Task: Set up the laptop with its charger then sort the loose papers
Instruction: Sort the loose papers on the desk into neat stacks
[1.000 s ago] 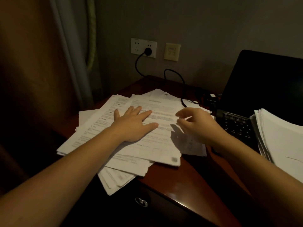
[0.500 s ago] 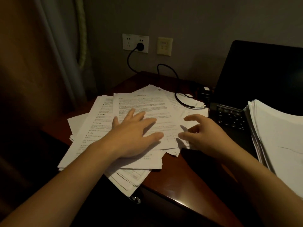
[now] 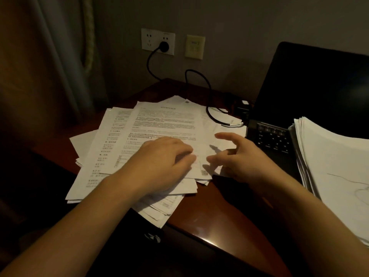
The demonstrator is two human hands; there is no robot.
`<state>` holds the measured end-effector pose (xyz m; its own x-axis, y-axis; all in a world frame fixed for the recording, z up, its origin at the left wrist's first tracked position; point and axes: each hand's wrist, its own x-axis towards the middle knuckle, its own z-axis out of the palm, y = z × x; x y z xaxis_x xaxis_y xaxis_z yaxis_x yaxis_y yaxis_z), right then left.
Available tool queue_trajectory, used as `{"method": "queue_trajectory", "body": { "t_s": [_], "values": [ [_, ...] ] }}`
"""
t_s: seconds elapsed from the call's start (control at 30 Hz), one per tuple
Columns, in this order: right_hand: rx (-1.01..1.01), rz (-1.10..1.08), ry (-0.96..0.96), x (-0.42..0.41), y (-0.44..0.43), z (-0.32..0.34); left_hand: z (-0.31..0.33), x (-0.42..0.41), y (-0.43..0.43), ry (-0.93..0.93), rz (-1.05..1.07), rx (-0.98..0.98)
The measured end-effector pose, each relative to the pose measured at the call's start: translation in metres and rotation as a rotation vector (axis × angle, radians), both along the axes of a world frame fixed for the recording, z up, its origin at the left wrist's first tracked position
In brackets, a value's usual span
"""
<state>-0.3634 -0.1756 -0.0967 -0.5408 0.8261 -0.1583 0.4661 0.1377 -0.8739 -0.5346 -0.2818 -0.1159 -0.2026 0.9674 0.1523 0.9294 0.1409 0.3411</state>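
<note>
Text on the papers [image 3: 163, 124] is unreadable

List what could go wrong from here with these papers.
1. The papers overhang the desk edge below the left hand; sliding them could drop the bottom sheets.
2. The cable lies across the far sheets; pulling those may tug it.
3. The stack sits on the laptop keyboard; a nudge from the right hand might tip it.
</note>
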Motion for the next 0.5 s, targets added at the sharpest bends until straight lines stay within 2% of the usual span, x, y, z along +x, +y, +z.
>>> {"method": "queue_trajectory", "body": {
  "t_s": [0.07, 0.2, 0.33, 0.5],
  "values": [
    [0.038, 0.04, -0.013, -0.001, -0.005, -0.001, -0.001, -0.007, -0.006, 0.039, -0.068, -0.156],
    [0.124, 0.029, -0.032, -0.004, -0.013, -0.006, -0.002, -0.015, -0.02, 0.076, -0.058, -0.286],
    [0.123, 0.056, -0.047, -0.007, -0.021, -0.007, 0.0, -0.015, -0.028, 0.12, -0.005, -0.237],
    [0.184, 0.014, -0.126, -0.007, -0.021, -0.006, -0.009, -0.014, -0.034, 0.019, 0.025, -0.117]
  ]
}}
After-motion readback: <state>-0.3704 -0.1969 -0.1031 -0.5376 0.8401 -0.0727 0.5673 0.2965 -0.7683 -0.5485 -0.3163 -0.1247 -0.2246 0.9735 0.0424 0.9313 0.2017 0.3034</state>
